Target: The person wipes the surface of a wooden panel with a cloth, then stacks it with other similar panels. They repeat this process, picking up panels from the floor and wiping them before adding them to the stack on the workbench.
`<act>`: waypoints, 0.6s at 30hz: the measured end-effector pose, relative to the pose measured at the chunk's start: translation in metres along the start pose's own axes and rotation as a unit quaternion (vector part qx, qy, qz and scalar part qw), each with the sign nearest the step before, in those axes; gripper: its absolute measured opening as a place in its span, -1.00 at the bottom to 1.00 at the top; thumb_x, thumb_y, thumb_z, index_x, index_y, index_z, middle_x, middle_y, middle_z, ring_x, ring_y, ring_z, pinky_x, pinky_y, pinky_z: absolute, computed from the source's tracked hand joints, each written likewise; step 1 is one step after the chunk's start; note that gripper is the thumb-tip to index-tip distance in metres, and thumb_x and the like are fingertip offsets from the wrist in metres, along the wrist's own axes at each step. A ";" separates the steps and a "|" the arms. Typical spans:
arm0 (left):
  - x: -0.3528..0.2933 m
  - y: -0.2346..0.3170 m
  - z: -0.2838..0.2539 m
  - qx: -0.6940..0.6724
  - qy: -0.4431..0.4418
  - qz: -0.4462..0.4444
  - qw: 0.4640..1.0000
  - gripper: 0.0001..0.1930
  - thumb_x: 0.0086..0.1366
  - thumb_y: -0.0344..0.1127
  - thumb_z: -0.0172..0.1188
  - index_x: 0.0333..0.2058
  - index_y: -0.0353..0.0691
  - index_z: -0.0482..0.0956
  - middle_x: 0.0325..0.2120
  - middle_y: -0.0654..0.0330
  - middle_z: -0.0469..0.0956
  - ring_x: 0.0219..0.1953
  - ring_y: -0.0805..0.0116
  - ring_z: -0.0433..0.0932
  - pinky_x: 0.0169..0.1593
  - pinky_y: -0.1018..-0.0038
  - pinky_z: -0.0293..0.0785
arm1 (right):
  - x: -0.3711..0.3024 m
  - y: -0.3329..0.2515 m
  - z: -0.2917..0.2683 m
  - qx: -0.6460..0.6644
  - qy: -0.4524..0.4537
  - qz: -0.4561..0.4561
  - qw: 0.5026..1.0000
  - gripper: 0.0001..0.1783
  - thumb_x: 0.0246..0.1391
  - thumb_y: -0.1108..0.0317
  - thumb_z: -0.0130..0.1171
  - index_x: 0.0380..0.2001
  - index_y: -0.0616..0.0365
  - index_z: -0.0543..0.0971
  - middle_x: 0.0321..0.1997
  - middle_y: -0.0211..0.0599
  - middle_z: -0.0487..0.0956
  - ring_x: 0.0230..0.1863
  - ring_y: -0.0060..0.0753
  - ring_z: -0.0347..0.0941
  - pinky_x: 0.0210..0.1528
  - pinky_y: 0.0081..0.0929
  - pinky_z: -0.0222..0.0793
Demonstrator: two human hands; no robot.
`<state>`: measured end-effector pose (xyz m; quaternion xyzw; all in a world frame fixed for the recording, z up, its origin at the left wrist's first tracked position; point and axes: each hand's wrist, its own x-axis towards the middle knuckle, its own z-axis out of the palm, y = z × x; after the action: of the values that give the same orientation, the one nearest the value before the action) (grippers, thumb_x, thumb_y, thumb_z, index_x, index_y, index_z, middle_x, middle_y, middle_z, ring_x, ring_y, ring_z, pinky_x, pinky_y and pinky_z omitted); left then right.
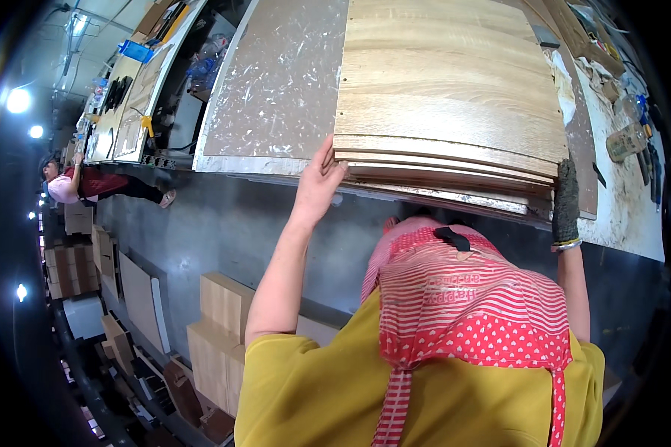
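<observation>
Looking at the left grip (322,182) first: bare hand, half curled around the near left corner of a stack of boards (447,82), fingers against the side and thumb by the front edges. Can't tell from my feed if it's properly clamped or just pressing. Right grip (566,197) is in a dark glove at the opposite near corner; its fingertips are hidden, so no clue how closed it is. My guess is the wide spread is for balance, since one corner alone would let a panel that broad swing. Glove's probably there against rough edges.

The boards lie flat near the front of the speckled bench (276,82), front edges slightly stepped, which I reckon makes single layers easier to get at. Pale cloth (564,93) sits just beside the stack's right side, likely parked within reach. Further out, wood-look boxes (216,357) stand on the floor (216,223), well apart from the bench.
</observation>
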<state>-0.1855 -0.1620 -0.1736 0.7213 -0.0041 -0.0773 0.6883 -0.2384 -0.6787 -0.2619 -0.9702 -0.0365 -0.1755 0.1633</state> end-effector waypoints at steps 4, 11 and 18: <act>-0.001 0.013 -0.007 0.023 0.003 -0.026 0.999 -0.42 0.29 -0.51 -0.01 0.26 -0.37 0.06 0.15 0.02 0.29 0.15 0.37 0.32 0.18 0.52 0.22 | -0.004 0.010 0.004 -0.001 -0.004 0.011 1.000 -0.43 0.15 0.55 -0.18 0.26 0.08 0.21 0.34 -0.18 0.19 0.35 -0.18 0.07 0.33 -0.33 0.04; 0.024 -0.022 0.008 0.054 0.019 0.014 0.998 -0.38 0.31 -0.41 0.02 0.29 -0.29 0.00 0.11 0.08 0.31 0.08 0.39 0.34 0.14 0.50 0.24 | -0.011 -0.013 0.002 -0.038 0.035 0.012 0.999 -0.47 0.19 0.49 -0.24 0.26 0.14 0.19 0.35 -0.16 0.15 0.35 -0.19 0.07 0.39 -0.34 -0.09; 0.017 -0.027 0.013 0.006 0.044 0.026 0.999 -0.41 0.39 -0.21 -0.09 0.29 -0.29 -0.02 0.23 0.07 0.11 0.23 0.33 0.12 0.29 0.41 -0.06 | 0.027 -0.091 -0.026 0.103 0.072 0.164 0.979 -0.50 0.13 0.45 -0.16 0.18 0.17 0.30 0.28 -0.06 0.25 0.27 -0.14 0.19 0.31 -0.27 0.08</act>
<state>-0.1729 -0.1753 -0.2024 0.7275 0.0066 -0.0276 0.6856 -0.2336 -0.6015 -0.2017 -0.9260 0.1168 -0.2106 0.2908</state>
